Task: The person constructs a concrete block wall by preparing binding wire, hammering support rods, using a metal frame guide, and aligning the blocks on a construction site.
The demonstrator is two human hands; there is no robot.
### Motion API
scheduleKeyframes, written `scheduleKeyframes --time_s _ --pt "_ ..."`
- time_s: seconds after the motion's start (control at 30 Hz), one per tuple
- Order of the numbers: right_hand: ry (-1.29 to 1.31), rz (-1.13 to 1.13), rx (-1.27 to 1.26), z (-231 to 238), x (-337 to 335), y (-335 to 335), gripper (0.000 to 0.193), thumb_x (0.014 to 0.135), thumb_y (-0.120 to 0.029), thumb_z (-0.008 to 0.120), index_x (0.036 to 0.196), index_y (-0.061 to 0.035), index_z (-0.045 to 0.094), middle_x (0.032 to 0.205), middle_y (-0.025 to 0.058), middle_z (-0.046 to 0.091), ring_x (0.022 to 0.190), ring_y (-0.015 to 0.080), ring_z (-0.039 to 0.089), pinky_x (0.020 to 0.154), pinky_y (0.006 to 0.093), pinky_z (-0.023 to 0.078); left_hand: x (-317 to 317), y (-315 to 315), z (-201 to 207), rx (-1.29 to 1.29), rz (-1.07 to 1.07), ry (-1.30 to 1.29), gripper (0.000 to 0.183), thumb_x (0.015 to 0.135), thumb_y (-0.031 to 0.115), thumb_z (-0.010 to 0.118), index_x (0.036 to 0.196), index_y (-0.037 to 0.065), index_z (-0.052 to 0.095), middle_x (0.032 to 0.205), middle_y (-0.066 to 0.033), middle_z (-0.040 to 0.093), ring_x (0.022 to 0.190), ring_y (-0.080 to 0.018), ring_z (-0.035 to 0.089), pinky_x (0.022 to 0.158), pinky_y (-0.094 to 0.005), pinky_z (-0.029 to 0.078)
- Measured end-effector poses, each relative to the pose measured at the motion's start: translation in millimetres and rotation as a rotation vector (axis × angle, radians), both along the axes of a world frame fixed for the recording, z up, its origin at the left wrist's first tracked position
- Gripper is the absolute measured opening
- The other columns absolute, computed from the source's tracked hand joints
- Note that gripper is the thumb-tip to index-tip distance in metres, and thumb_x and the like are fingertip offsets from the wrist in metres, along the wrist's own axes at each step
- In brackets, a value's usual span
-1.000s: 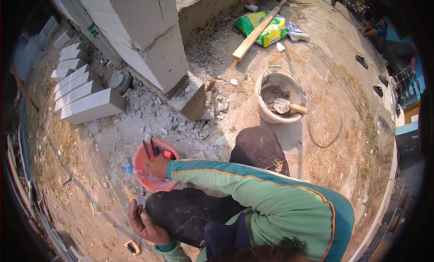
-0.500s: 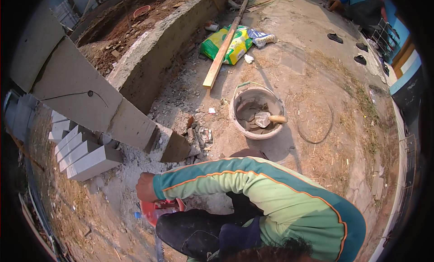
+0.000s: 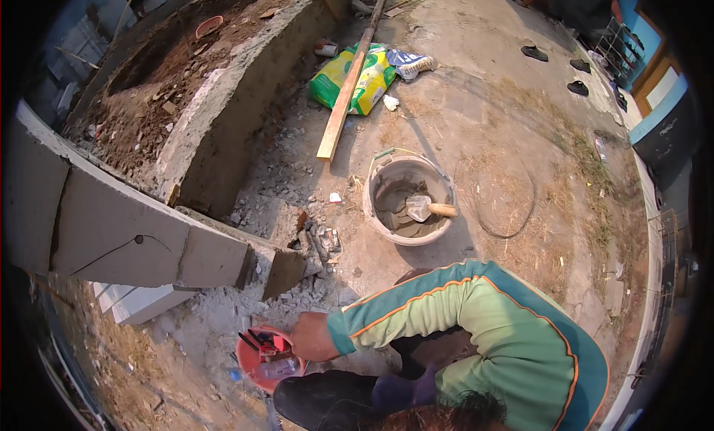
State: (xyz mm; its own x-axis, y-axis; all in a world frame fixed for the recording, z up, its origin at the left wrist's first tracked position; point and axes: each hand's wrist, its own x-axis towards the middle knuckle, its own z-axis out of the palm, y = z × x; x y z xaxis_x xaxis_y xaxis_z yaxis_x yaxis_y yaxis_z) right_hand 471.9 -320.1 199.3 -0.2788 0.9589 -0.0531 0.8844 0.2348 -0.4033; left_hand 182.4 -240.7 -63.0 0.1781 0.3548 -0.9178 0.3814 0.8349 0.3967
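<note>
My right hand [image 3: 314, 337], at the end of a green sleeve, is at the right-hand rim of a small red bucket [image 3: 255, 376]. Its fingers are curled at that rim and partly hidden. Inside the bucket lie a clear plastic bottle [image 3: 278, 368] and red items with black handles [image 3: 260, 340]. Farther off stands a larger pale bucket [image 3: 370, 208] of grey mortar. A trowel [image 3: 419, 207] with a wooden handle rests in it, its blade on the mortar. My left hand is out of sight.
A wall of pale blocks [image 3: 111, 245] rises at the left, with loose white blocks [image 3: 145, 303] beyond. Rubble [image 3: 320, 245] lies by its end. Ahead are a wooden plank [image 3: 349, 96] across a green-yellow bag [image 3: 378, 89], and a low concrete wall [image 3: 238, 126]. Shoes [image 3: 578, 87] lie far right.
My right hand has moved right, from the far-left side of the red bucket to its right rim. The bucket's contents now show more fully. The whole view has shifted slightly.
</note>
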Motion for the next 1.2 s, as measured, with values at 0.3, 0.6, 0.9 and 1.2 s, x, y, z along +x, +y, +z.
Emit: scheduleKeyframes --time_s 0.3,0.6,0.9,1.2 --pt "0.174 -0.223 -0.199 44 -10 -70 0.013 0.071 -0.018 0.066 0.076 -0.0103 0.075 0.078 0.0089 0.072 0.075 0.0263 0.071 0.062 0.0402 0.050 -94 -34 127 -0.143 0.015 0.126 0.035 0.101 0.026 0.057 0.128 0.005 0.057 0.115 -0.0119 0.064 0.111 -0.0302 0.062 0.094 -0.0437 0.053" --pt "0.460 -0.346 -0.545 70 -56 -149 0.010 0.081 -0.016 0.063 0.084 -0.0119 0.071 0.089 0.0076 0.070 0.089 0.0277 0.068 0.077 0.0440 0.049 -122 -39 178 -0.229 -0.429 0.249 0.050 0.090 0.020 0.071 0.136 0.008 0.052 0.113 -0.0117 0.067 0.100 -0.0261 0.066 0.084 -0.0457 0.054" --pt "0.493 -0.333 -0.583 61 -93 -183 0.024 0.080 -0.027 0.073 0.093 -0.0090 0.065 0.091 0.0072 0.062 0.088 0.0267 0.064 0.080 0.0424 0.047 -117 -66 32 0.623 -0.213 0.669 0.058 0.088 0.032 0.072 0.123 -0.006 0.045 0.104 -0.0188 0.058 0.088 -0.0331 0.058 0.084 -0.0427 0.047" --pt "0.453 -0.362 -0.608 53 -113 -166 0.028 0.078 -0.028 0.075 0.096 -0.0095 0.065 0.090 0.0070 0.060 0.089 0.0258 0.062 0.079 0.0418 0.046 -77 9 80 1.126 0.063 0.567 0.031 0.097 0.022 0.062 0.111 -0.003 0.050 0.107 -0.0182 0.058 0.093 -0.0233 0.056 0.076 -0.0356 0.046"
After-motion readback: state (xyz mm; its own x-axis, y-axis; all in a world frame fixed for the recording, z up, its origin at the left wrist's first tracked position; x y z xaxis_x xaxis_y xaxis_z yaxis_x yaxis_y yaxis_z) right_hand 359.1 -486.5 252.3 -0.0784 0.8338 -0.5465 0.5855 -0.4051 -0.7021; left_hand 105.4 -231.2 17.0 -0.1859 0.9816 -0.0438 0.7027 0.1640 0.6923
